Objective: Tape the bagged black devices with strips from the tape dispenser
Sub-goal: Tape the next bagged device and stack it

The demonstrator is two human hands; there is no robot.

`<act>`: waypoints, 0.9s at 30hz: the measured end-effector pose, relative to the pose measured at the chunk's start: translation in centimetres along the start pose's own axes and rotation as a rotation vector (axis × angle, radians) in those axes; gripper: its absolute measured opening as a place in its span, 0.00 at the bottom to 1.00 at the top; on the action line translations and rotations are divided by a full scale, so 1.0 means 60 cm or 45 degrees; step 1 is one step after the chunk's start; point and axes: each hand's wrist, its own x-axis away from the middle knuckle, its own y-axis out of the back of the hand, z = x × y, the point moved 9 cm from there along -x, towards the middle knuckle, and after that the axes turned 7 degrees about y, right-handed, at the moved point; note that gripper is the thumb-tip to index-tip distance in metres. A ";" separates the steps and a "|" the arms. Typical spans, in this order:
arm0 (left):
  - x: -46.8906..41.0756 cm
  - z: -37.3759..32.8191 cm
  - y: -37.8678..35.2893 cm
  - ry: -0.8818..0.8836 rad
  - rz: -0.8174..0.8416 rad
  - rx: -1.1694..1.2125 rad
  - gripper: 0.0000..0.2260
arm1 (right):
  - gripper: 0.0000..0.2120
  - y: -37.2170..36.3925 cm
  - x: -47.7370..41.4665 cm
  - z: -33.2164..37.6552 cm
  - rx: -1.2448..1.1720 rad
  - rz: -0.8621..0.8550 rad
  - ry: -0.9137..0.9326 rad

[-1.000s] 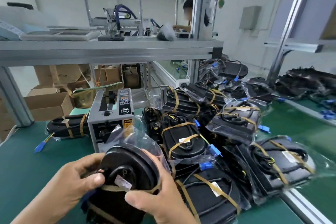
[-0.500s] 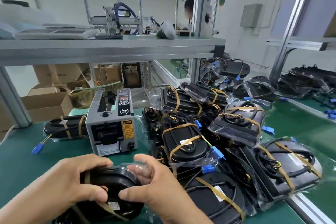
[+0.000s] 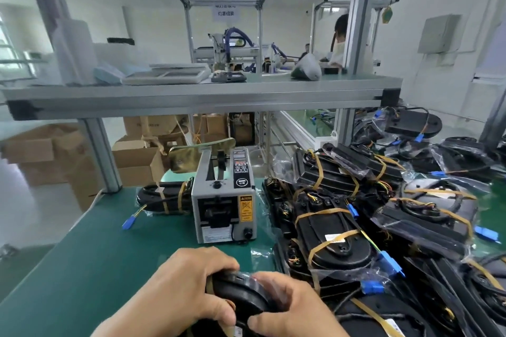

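Note:
A black round-ended device in a clear bag [image 3: 241, 298] lies low at the front edge of the green table [image 3: 82, 268]. My left hand [image 3: 189, 290] grips its left side, fingers curled over the top. My right hand [image 3: 290, 309] grips its right side, thumb under the near edge. A tan tape strip shows on the device between my hands. The grey tape dispenser [image 3: 223, 200] stands upright just beyond my hands. A pile of taped, bagged black devices [image 3: 342, 227] with blue connectors fills the table to the right.
One taped device [image 3: 164, 198] lies left of the dispenser with a blue plug [image 3: 128, 223]. An aluminium shelf [image 3: 191, 96] spans overhead on posts. Cardboard boxes [image 3: 137, 161] sit beyond the table. A person works at a far bench [image 3: 339, 44].
The device came down from in front of the dispenser toward the table's near edge, both hands lowering with it. The camera tilted up, showing more of the shelf and room.

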 end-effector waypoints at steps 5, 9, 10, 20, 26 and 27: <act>0.000 -0.003 -0.001 -0.012 -0.063 -0.154 0.31 | 0.24 -0.008 0.000 0.017 -0.008 0.022 0.084; 0.007 0.002 -0.003 0.028 -0.118 -0.192 0.38 | 0.24 -0.009 0.003 0.026 0.004 -0.004 0.149; 0.010 0.004 -0.002 0.047 -0.143 -0.172 0.39 | 0.24 -0.005 0.003 0.025 0.014 -0.045 0.163; 0.027 0.048 0.079 0.424 -0.749 0.583 0.02 | 0.23 0.026 0.014 -0.004 0.186 -0.470 0.031; -0.057 0.125 0.052 0.804 -0.722 1.344 0.06 | 0.26 0.028 0.017 0.003 0.243 -0.539 0.005; -0.073 0.135 0.042 0.871 -0.679 1.396 0.07 | 0.26 0.029 0.017 0.004 0.239 -0.549 0.010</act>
